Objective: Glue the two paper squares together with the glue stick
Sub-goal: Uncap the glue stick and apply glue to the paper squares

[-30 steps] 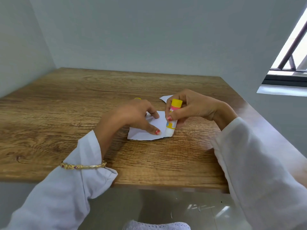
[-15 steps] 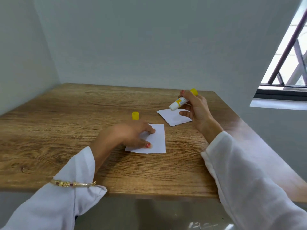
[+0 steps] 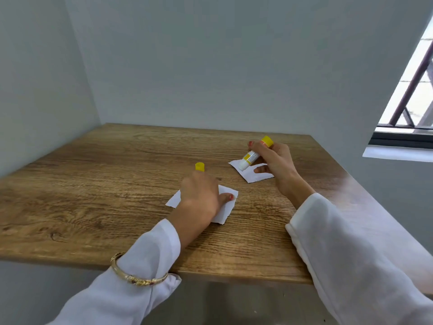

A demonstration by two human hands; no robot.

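Note:
Two white paper squares lie on the wooden table (image 3: 93,188). My left hand (image 3: 201,198) lies on the near paper square (image 3: 226,207), its thumb pressing the sheet flat; the fingers are blurred. My right hand (image 3: 274,160) holds the uncapped glue stick (image 3: 251,157), a white tube with a yellow end, tilted with its tip down on the left part of the far paper square (image 3: 254,175). One right finger rests on that far square. The yellow cap (image 3: 199,166) stands upright just beyond my left hand.
Grey walls close the table at the back and left. A window with dark bars (image 3: 412,95) is at the right. The table's front edge (image 3: 210,275) runs under my white sleeves. A gold bangle (image 3: 138,275) sits on my left wrist.
My right hand carried the glue stick from the near square to the far square and lowered its tip onto it. My left hand shifted on the near square, toward the cap.

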